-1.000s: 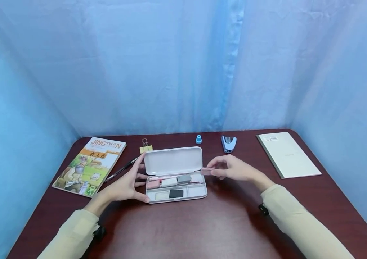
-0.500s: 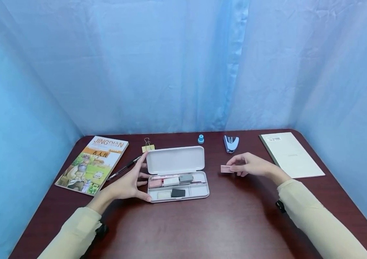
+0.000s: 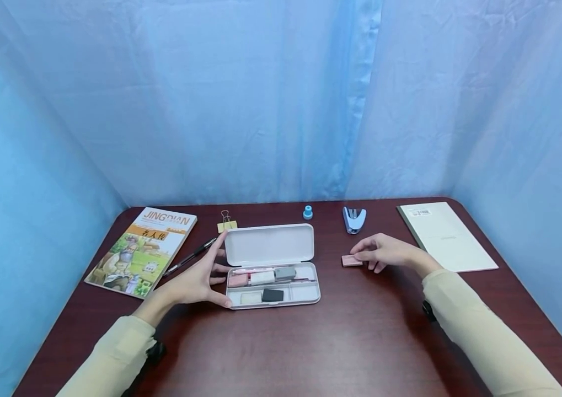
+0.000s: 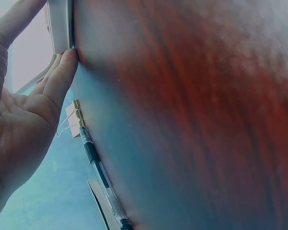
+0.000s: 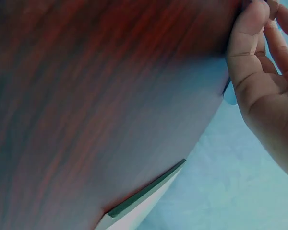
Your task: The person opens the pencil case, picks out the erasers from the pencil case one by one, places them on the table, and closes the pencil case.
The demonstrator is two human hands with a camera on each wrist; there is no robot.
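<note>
A white pencil case [image 3: 269,244] lies with its lid raised in the middle of the table. My left hand [image 3: 192,282] spans its left end, fingers stretched, thumb at the front corner and index fingertip by the lid. In the left wrist view, fingertips press the side of the case [image 4: 61,28]. Inside are a pink block [image 3: 238,281], a white one [image 3: 262,278], a grey one [image 3: 285,273], a black one [image 3: 273,295], a cream one [image 3: 251,298] and pens. To the right, my right hand [image 3: 385,252] pinches a pink eraser [image 3: 350,261], low over the table.
A magazine [image 3: 139,248] and a black pen [image 3: 190,257] lie left. Behind the case are a yellow binder clip [image 3: 227,225], a small blue cap-like piece [image 3: 308,212] and a blue stapler [image 3: 354,220]. A pale notebook [image 3: 447,237] lies right. Curtains [image 3: 261,99] hang around the table.
My right hand has carried the pink eraser from beside the case's hinge to the right and lowered it toward the table. My left hand has stayed on the case.
</note>
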